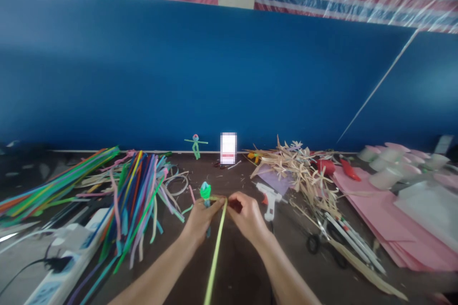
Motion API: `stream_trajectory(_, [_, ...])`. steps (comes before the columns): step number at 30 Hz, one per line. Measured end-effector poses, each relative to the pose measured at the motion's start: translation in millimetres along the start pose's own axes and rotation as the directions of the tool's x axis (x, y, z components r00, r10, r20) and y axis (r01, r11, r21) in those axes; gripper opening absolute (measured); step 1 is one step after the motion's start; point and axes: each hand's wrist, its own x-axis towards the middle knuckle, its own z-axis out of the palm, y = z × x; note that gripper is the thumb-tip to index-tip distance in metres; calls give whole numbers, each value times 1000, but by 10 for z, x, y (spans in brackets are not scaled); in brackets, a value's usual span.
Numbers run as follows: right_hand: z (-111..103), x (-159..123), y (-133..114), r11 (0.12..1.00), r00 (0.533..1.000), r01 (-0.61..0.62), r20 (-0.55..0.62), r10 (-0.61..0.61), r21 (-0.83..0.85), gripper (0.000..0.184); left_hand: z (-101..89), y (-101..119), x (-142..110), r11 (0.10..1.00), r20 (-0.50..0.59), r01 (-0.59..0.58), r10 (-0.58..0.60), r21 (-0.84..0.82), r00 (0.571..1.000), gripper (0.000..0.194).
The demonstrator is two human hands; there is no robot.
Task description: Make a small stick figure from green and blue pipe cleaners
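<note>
My left hand and my right hand meet at the middle of the dark table, fingertips close together. Both pinch a yellow-green pipe cleaner, whose long end hangs down toward me. A small green pipe-cleaner bud on a blue stem sticks up from my left fingers, and the stem shows again below that hand. A white hot glue gun lies just right of my right hand. A loose heap of coloured pipe cleaners spreads to the left of my left hand.
Dried straw strips and scissors lie to the right, beside pens, pink paper sheets and white cups. A power strip sits at the left. A pipe-cleaner figure stands against the blue wall.
</note>
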Motion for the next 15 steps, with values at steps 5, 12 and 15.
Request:
stream_trajectory(5, [-45, 11, -26, 999, 1000, -8, 21, 7, 37, 12, -75, 80, 13, 949, 109, -185, 162, 254, 981, 18])
stream_trajectory(12, [30, 42, 36, 902, 951, -306, 45, 307, 304, 39, -97, -14, 11, 901, 148, -333, 302, 278, 942, 12])
stream_trajectory(15, [77, 43, 21, 827, 906, -409, 67, 417, 384, 37, -81, -6, -23, 879, 186, -383, 342, 285, 921, 12])
